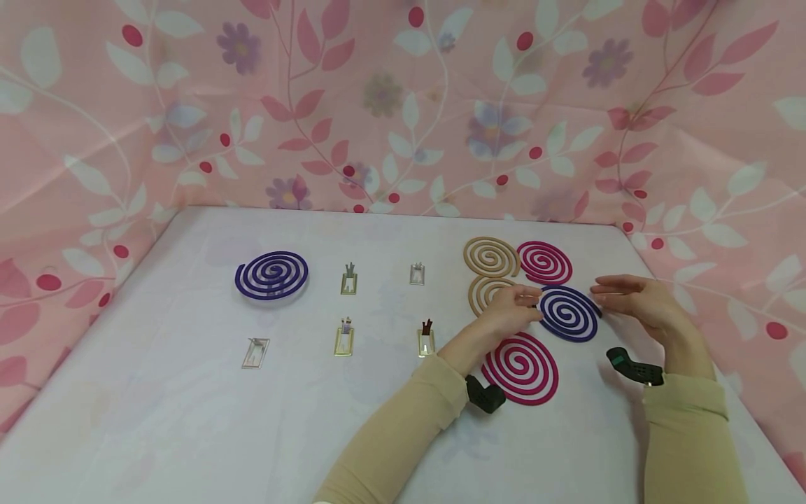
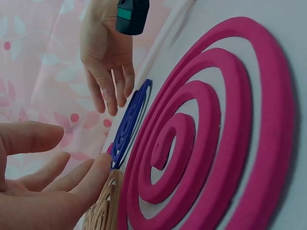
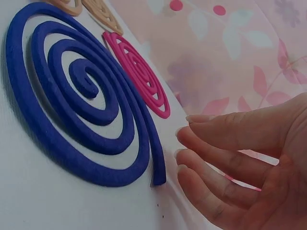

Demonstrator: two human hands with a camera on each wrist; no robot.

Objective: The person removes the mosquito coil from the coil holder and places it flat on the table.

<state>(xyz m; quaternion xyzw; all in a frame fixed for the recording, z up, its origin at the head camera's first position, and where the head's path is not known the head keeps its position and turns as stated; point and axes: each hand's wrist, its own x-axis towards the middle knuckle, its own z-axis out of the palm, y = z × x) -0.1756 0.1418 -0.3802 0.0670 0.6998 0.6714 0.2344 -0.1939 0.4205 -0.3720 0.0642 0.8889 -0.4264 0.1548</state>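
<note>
A dark blue mosquito coil (image 1: 559,323) lies flat on the white cloth between my two hands. My left hand (image 1: 507,312) is at its left edge, fingers loosely extended and gripping nothing; whether a fingertip touches the coil I cannot tell. Off the coil's right edge, my right hand (image 1: 645,305) hovers with relaxed fingers, apart from it in the right wrist view. A pink coil (image 1: 549,353) lies below the left hand, partly behind the wrist. Two tan coils (image 1: 469,256) are behind, one partly covered by the left hand, beside another pink coil (image 1: 569,260).
At the far left, another blue coil (image 1: 303,269) appears raised, with a shadow beneath it. Several small metal coil stands, including a gold one (image 1: 352,288) and a silver one (image 1: 245,364), are spread over the table's middle and left. A floral curtain (image 1: 378,105) surrounds the table.
</note>
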